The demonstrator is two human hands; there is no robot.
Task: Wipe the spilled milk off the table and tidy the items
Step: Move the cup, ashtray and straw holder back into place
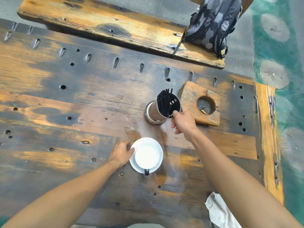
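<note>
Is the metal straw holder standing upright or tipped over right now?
Upright. The straw holder stands on its base on the table, black straws poking from its open top, the right hand gripping its rim.

An outdoor café: weathered plank table [98, 99], steel canister of black straws [162, 109] at one o'clock, square wooden ashtray [200, 102] beside it.
</note>
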